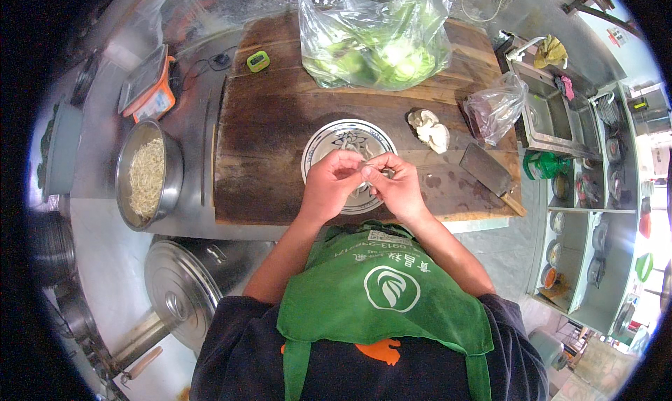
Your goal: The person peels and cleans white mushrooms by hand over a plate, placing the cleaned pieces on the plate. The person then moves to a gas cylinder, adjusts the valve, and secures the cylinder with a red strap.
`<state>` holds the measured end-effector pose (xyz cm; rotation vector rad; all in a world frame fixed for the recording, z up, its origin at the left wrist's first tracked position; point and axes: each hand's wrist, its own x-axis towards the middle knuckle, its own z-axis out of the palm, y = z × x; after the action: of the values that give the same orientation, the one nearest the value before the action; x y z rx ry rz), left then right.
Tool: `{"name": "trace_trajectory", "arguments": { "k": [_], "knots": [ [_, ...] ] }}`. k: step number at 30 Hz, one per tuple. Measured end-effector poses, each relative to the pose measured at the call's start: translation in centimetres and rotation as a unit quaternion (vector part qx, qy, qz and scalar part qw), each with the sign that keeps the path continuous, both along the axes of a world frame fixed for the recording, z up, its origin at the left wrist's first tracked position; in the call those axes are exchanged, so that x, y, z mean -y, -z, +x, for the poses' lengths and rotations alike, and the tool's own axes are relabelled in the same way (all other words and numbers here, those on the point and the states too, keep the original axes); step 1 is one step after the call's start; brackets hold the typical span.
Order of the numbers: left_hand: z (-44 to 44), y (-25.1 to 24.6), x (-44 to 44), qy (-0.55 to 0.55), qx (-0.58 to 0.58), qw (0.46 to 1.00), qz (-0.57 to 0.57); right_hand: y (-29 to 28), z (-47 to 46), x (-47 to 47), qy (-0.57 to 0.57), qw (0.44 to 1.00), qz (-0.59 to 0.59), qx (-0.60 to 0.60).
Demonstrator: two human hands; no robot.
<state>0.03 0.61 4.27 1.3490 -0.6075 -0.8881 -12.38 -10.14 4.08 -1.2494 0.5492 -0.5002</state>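
Note:
A white plate with a blue pattern (349, 125) lies near the front edge of a wooden cutting board (262, 138). Over it my left hand (333, 183) and my right hand (394, 183) meet, fingertips pinching a small pale piece, apparently of mushroom. Similar pieces lie on the plate, partly hidden by the hands. To the right of the plate sit pale mushrooms (430, 132) on the board. A cleaver (485, 167) with a wooden handle rests farther right, its handle at the board's corner.
A clear bag of green leafy vegetables (378, 49) stands at the back, with a green timer (258, 61) to its left. At left are a steel bowl of bean sprouts (147, 178) and an orange scale (149, 94). A tied plastic bag (493, 107) lies near the sink (546, 112).

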Motion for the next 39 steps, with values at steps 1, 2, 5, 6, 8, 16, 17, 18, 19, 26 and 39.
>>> {"name": "trace_trajectory", "arguments": {
  "k": [1, 2, 5, 6, 8, 16, 17, 18, 19, 26, 39],
  "knots": [
    [0.2, 0.0, -0.1, 0.01, -0.01, 1.0, 0.003, -0.1, -0.1, 0.0, 0.017, 1.0, -0.002, 0.005],
    [0.5, 0.2, -0.2, 0.019, -0.019, 1.0, -0.007, -0.4, -0.2, 0.0, 0.031, 1.0, -0.001, -0.001],
    [1.4, 0.9, -0.4, -0.023, -0.052, 0.998, -0.007, -1.3, -0.9, 0.4, 0.072, 0.99, 0.105, 0.054],
    [1.8, 1.2, -0.5, -0.054, -0.081, 0.995, -0.002, -1.7, -1.2, 0.5, 0.082, 0.982, 0.135, 0.104],
    [2.7, 1.4, -0.5, -0.097, -0.067, 0.993, -0.001, -2.2, -1.6, 0.8, 0.069, 0.963, 0.193, 0.177],
    [1.3, -0.6, -0.8, 0.043, -0.011, 0.998, -0.037, -0.9, -0.1, -0.2, -0.008, 1.0, -0.004, -0.012],
    [1.0, -0.8, -0.7, 0.036, 0.008, 0.999, -0.021, -0.6, -0.1, -0.3, -0.007, 1.0, -0.003, -0.016],
    [0.9, -1.0, -0.6, 0.036, 0.029, 0.999, -0.017, -0.5, -0.2, -0.3, -0.017, 0.999, -0.013, -0.027],
    [0.8, -1.1, -0.5, 0.037, 0.05, 0.998, -0.014, -0.3, -0.2, -0.3, -0.032, 0.999, -0.021, -0.02],
    [2.4, -0.1, -0.8, 0.023, 0.346, 0.936, 0.052, -0.1, 0.1, -0.2, -0.055, 0.983, -0.169, -0.042],
    [1.8, 0.9, 0.5, 0.028, 0.339, 0.937, 0.078, 7.0, -2.9, 14.7, 0.095, 0.76, -0.482, -0.425]
  ]
}}
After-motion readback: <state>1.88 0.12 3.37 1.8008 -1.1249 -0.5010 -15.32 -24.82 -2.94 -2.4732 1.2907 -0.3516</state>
